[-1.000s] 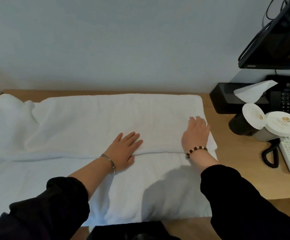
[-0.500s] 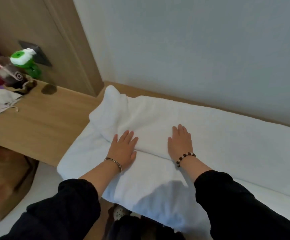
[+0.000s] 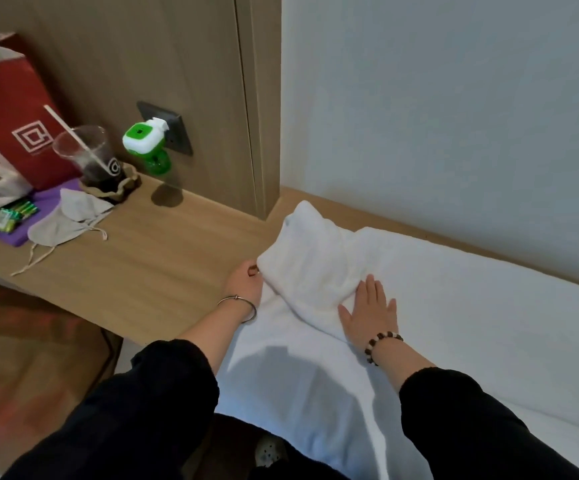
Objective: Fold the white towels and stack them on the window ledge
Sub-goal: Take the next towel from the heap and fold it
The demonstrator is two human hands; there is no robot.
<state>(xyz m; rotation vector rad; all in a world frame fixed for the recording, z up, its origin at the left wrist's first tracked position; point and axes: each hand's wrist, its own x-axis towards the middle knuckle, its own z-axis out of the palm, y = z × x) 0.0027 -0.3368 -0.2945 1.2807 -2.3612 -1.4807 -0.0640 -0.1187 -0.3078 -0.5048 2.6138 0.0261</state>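
Left hand [image 3: 244,284] shifted to towel [image 3: 454,306] edge (pinching).

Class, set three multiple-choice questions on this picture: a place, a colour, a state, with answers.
1. Where does the cup stand? A on the counter; B on the floor; C on a chair.
2. What colour is the bag? A blue; B red; C yellow.
3. How does the right hand lie? A flat on the towel; B in a fist; C round a bottle.
Answers: 1 A, wood lies under it; 2 B, plainly red; 3 A, fingers straight.
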